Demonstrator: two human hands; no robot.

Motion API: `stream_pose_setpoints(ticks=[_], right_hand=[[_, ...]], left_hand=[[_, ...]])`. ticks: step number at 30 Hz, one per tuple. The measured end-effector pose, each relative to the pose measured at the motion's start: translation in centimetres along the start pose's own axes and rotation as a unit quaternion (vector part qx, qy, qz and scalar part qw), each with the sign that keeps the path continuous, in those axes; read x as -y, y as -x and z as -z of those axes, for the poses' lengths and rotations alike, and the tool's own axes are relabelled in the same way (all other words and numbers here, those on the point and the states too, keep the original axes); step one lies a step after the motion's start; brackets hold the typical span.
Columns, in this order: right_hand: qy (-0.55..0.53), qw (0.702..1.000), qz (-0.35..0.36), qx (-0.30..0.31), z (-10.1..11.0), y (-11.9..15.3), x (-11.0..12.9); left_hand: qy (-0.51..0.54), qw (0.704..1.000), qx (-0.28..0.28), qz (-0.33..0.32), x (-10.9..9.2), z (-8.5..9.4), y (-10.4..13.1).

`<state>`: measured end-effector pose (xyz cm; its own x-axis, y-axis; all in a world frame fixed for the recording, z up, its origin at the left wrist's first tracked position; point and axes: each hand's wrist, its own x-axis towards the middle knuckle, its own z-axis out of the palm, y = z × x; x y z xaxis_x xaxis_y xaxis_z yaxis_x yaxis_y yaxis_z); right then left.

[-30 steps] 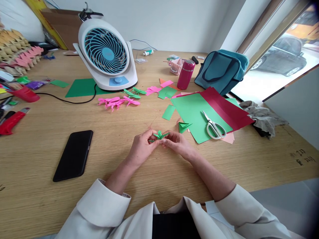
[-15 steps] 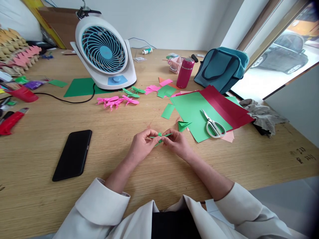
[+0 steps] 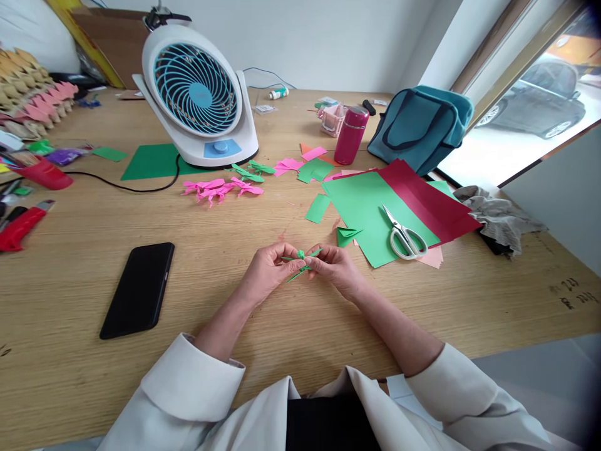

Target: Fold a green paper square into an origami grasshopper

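Observation:
Between my two hands is a small folded green paper figure (image 3: 301, 255) with thin pointed strips sticking out. My left hand (image 3: 267, 270) pinches it from the left, thumb and forefinger closed on it. From the right, my right hand (image 3: 337, 268) grips it between thumb and fingers. The fingertips hide part of its middle. Just right of my hands lies a folded green paper piece (image 3: 347, 235). Beyond them is a green paper rectangle (image 3: 318, 208). Folded pink paper figures (image 3: 220, 190) and green ones (image 3: 248, 172) rest farther back.
White-handled scissors (image 3: 404, 237) lie on green sheets (image 3: 364, 207) and red sheets (image 3: 425, 200) at right. A black phone (image 3: 138, 289) is at left. Behind stand a fan (image 3: 201, 97), a magenta bottle (image 3: 351, 136) and a teal bag (image 3: 419, 131). A red cutter (image 3: 23, 228) lies far left.
The green paper figure has turned slightly in my fingers, and a strip now points farther out toward the lower left. Both hands keep their hold in nearly the same place.

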<state>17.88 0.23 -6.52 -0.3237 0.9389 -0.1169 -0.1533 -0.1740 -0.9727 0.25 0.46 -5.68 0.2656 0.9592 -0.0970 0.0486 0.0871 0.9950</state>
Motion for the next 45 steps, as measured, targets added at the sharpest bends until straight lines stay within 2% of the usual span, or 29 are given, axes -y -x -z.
stream_pose_setpoints(ticks=[4,10,22,26,29,32,35,40,45], right_hand=[[-0.015,1.0,-0.016,0.022,0.0,0.0,0.0],[0.015,0.999,-0.039,0.007,0.0,-0.1,-0.6],[0.059,0.998,-0.006,-0.014,-0.4,-0.1,-1.4],[0.061,0.998,-0.017,0.014,-0.3,-0.1,-1.2],[0.059,0.998,0.002,0.026,-0.2,0.0,-1.2],[0.058,0.997,0.038,0.018,-0.2,-0.1,-1.4],[0.06,0.997,0.051,0.003,-0.3,-0.1,-1.5],[0.093,0.995,0.029,-0.008,-0.4,0.0,-1.7],[0.102,0.995,0.002,-0.003,-0.5,0.0,-1.7]], left_hand=[[-0.014,0.999,-0.037,-0.009,0.0,0.1,-0.1],[-0.04,0.996,-0.068,-0.038,0.0,-0.2,-0.1],[-0.086,0.992,-0.058,-0.072,0.1,-0.4,-0.1],[-0.074,0.994,-0.053,-0.058,0.2,0.0,-0.1],[-0.04,0.998,-0.039,-0.029,0.1,0.1,0.0],[0.0,1.0,-0.02,0.001,0.0,0.1,0.1],[0.013,1.0,-0.012,0.0,-0.2,-0.1,0.1],[-0.025,0.998,-0.041,-0.037,0.1,-0.3,-0.1],[-0.024,0.998,-0.055,-0.032,0.3,-0.3,-0.1]])
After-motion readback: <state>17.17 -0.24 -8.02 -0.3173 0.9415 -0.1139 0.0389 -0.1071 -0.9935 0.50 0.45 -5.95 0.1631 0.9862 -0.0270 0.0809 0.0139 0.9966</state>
